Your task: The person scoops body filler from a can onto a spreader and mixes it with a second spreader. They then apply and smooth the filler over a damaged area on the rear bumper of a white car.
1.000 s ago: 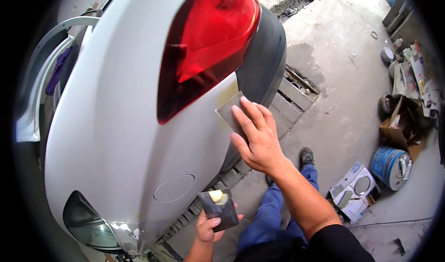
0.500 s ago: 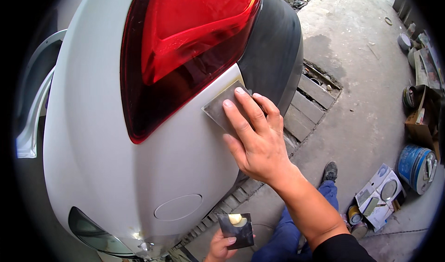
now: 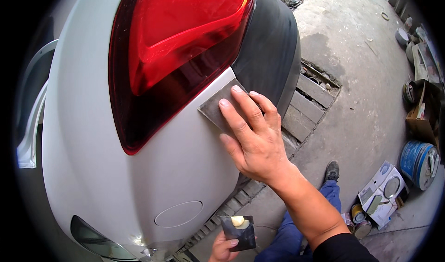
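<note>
My right hand (image 3: 256, 139) presses a thin dark grey spreader (image 3: 212, 108) flat against the white car body panel (image 3: 185, 164). Its fingertips rest spread on the spreader's face. Just above the spreader is the edge of the red tail light (image 3: 171, 48), and a black trim panel (image 3: 269, 44) lies to its right. Lower down, my left hand (image 3: 223, 249) grips a dark square plate (image 3: 243, 242), thumb on its face. A pale yellow dab of putty (image 3: 237, 221) sits near the plate's top edge. The panel beneath the spreader is hidden.
On the concrete floor (image 3: 357, 104) at right stand a blue bucket (image 3: 414, 162), an open cardboard box (image 3: 419, 120), a flattened printed carton (image 3: 382, 192) and small cans (image 3: 358, 213). Slats (image 3: 303, 106) cover a floor channel beside the car. A round cover (image 3: 178, 214) marks the panel.
My right hand has slid the spreader slightly up towards the tail light edge, covering a yellowish band that showed there. The view has shifted a little. My left hand keeps hold of the plate.
</note>
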Demonstrator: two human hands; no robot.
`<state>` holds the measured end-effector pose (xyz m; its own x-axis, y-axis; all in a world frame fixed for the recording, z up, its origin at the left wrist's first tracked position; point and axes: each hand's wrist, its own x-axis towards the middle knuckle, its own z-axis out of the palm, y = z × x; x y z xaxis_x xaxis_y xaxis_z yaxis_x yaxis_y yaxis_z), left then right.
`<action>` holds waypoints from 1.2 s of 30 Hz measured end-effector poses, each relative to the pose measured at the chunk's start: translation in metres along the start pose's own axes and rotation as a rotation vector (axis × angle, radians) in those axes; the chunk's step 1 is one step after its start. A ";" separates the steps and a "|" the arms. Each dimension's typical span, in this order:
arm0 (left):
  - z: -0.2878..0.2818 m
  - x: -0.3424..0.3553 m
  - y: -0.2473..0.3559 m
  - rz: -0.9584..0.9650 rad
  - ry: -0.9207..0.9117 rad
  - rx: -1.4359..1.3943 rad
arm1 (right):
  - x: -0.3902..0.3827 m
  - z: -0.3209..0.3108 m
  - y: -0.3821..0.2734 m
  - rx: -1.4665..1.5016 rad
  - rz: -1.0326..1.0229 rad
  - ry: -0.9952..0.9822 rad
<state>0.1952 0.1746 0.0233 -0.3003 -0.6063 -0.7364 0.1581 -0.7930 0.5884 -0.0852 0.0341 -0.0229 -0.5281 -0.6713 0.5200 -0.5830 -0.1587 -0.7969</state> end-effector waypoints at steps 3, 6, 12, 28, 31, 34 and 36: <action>0.003 0.002 0.001 0.011 -0.008 0.008 | -0.001 0.002 0.000 0.002 0.001 -0.010; -0.005 0.004 0.000 -0.001 -0.052 0.028 | -0.003 -0.007 -0.004 0.019 0.025 -0.056; -0.005 0.004 0.000 0.002 -0.034 0.032 | 0.005 -0.009 -0.012 0.002 -0.002 -0.017; -0.023 0.002 -0.008 0.048 -0.026 -0.008 | -0.023 0.011 -0.009 0.049 0.004 -0.021; -0.021 0.002 -0.006 0.076 -0.021 -0.033 | -0.031 0.013 -0.008 0.064 0.013 -0.022; -0.022 -0.001 -0.004 0.149 -0.006 -0.036 | -0.041 0.018 -0.007 0.079 0.024 -0.007; -0.020 -0.003 -0.002 0.213 0.029 -0.019 | -0.048 0.023 -0.005 0.080 0.033 0.014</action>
<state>0.2145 0.1765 0.0176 -0.2307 -0.7613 -0.6059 0.2328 -0.6478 0.7254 -0.0428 0.0508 -0.0508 -0.5551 -0.6671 0.4968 -0.5143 -0.1941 -0.8354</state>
